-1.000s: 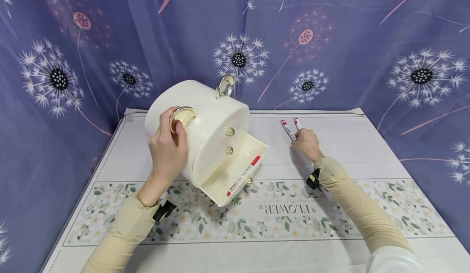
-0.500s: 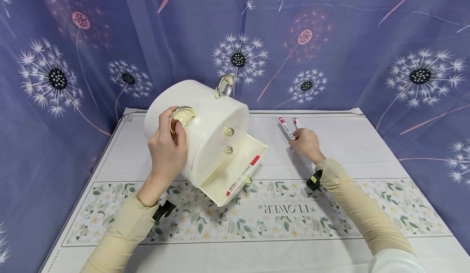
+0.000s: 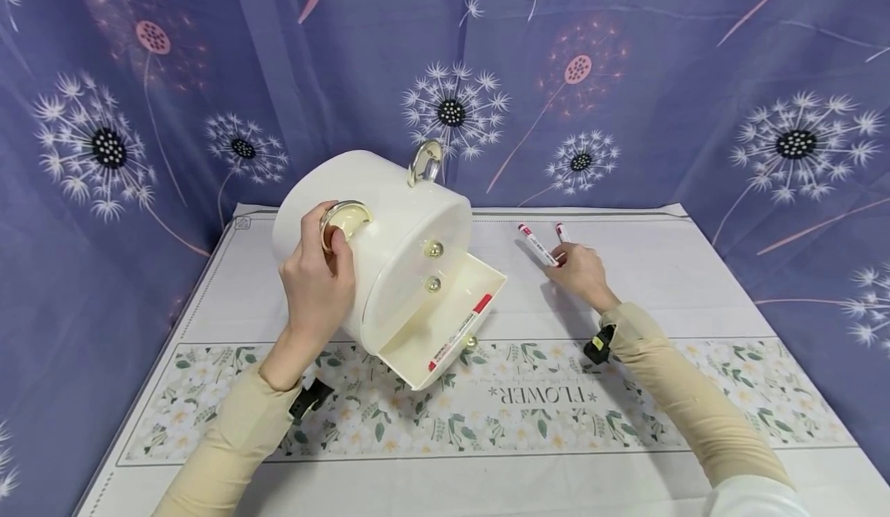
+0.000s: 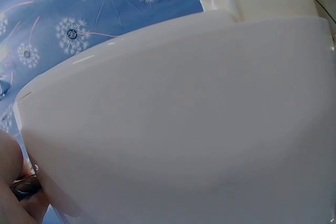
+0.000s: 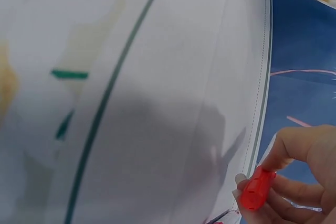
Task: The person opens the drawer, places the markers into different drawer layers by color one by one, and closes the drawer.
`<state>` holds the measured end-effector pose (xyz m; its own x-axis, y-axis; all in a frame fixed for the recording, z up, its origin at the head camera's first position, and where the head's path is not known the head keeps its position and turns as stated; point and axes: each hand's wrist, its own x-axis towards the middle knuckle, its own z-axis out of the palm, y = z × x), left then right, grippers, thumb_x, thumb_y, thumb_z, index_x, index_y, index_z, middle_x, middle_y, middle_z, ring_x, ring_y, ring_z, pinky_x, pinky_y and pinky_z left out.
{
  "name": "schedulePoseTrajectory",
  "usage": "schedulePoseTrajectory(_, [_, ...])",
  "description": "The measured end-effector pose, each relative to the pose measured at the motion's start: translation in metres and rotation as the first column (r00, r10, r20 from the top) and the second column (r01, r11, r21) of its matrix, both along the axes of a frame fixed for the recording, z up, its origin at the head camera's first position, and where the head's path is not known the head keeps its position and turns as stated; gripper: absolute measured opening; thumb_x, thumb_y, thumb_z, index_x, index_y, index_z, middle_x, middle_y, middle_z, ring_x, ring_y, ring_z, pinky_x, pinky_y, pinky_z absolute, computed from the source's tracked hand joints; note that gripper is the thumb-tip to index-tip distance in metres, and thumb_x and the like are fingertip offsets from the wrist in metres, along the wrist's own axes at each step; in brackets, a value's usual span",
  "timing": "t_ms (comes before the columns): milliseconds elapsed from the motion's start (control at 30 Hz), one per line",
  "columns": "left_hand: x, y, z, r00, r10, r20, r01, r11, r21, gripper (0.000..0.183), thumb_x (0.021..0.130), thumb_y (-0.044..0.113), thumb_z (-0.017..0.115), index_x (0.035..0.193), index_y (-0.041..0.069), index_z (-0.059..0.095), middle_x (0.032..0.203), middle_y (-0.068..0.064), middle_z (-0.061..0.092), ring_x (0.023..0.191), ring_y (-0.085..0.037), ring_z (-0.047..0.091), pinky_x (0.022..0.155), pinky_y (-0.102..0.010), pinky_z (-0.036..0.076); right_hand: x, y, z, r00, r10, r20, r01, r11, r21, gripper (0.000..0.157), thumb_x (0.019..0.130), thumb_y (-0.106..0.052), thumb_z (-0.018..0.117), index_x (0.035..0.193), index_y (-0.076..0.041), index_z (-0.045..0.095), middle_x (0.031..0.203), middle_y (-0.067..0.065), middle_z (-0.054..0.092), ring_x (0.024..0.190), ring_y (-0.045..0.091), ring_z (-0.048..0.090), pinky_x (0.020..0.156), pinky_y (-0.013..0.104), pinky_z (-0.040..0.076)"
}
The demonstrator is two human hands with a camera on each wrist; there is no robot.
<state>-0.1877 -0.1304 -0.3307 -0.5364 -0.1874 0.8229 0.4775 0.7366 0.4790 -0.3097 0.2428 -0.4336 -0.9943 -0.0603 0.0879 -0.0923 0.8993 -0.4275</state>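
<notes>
My left hand [image 3: 316, 289] grips a gold-rimmed ring handle [image 3: 350, 215] on a white, rounded drawer box [image 3: 368, 185], which is tilted. Its lowest drawer [image 3: 410, 355] is pulled out, and a marker pen [image 3: 462, 331] with a red cap lies inside. In the left wrist view the box wall [image 4: 184, 108] covers most of the picture. To the right, my right hand [image 3: 580, 273] pinches a white-and-red marker [image 3: 538, 246]; its red end [image 5: 257, 190] shows between thumb and fingers in the right wrist view. Another marker [image 3: 562, 232] is just beyond that hand, partly hidden by it.
A second ring handle [image 3: 426, 163] stands up from the box's far side. Two round knobs [image 3: 434, 249] sit on the upper drawer fronts. The white tablecloth [image 3: 660, 270] has a floral band [image 3: 667, 416]. A blue dandelion curtain [image 3: 334, 76] hangs behind the table.
The marker in my right hand has swung its far end leftward, away from the other marker. My left hand, the box and the drawer look the same.
</notes>
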Motion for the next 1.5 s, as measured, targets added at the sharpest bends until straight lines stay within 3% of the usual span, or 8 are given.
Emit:
schedulePoseTrajectory(433, [0.0000, 0.0008, 0.0009, 1.000, 0.003, -0.001, -0.003, 1.000, 0.010, 0.030, 0.091, 0.010, 0.046, 0.120, 0.003, 0.051, 0.097, -0.020, 0.066, 0.069, -0.032, 0.063, 0.054, -0.044, 0.049, 0.0009, 0.0011, -0.0007, 0.999, 0.047, -0.016, -0.047, 0.999, 0.011, 0.030, 0.073, -0.018, 0.070, 0.100, -0.006, 0.062, 0.090, 0.014, 0.069, 0.077, 0.029, 0.063, 0.062, 0.039, 0.047])
schedulePoseTrajectory(867, [0.0004, 0.0012, 0.0014, 1.000, -0.005, -0.001, 0.005, 1.000, 0.010, 0.030, 0.091, 0.009, 0.046, 0.120, 0.003, 0.050, 0.096, -0.020, 0.066, 0.069, -0.032, 0.063, 0.054, -0.044, 0.049, 0.0040, 0.0017, -0.0011, 0.992, 0.098, -0.074, -0.098, 0.995, 0.007, 0.029, 0.068, -0.007, 0.070, 0.096, -0.010, 0.060, 0.087, 0.013, 0.068, 0.077, 0.029, 0.062, 0.065, 0.044, 0.047])
schedulePoseTrajectory(1133, [-0.0001, 0.0001, -0.0009, 1.000, -0.001, 0.012, 0.001, 1.000, 0.009, 0.031, 0.092, 0.014, 0.045, 0.119, 0.000, 0.051, 0.097, -0.020, 0.065, 0.069, -0.030, 0.062, 0.055, -0.042, 0.049, 0.0049, 0.0004, -0.0020, 0.988, 0.117, -0.097, -0.116, 0.993, 0.015, 0.028, 0.068, -0.006, 0.070, 0.094, -0.011, 0.060, 0.083, 0.010, 0.067, 0.072, 0.025, 0.061, 0.060, 0.039, 0.046])
schedulePoseTrajectory(1500, [-0.0011, -0.0001, -0.0006, 1.000, -0.005, 0.006, 0.005, 1.000, 0.017, 0.030, 0.092, 0.013, 0.045, 0.119, 0.000, 0.052, 0.098, -0.019, 0.066, 0.073, -0.031, 0.064, 0.057, -0.043, 0.049, 0.0073, -0.0026, -0.0010, 0.971, 0.139, -0.193, -0.138, 0.990, 0.017, 0.028, 0.065, -0.002, 0.072, 0.089, -0.010, 0.058, 0.082, 0.010, 0.063, 0.070, 0.024, 0.054, 0.060, 0.036, 0.040])
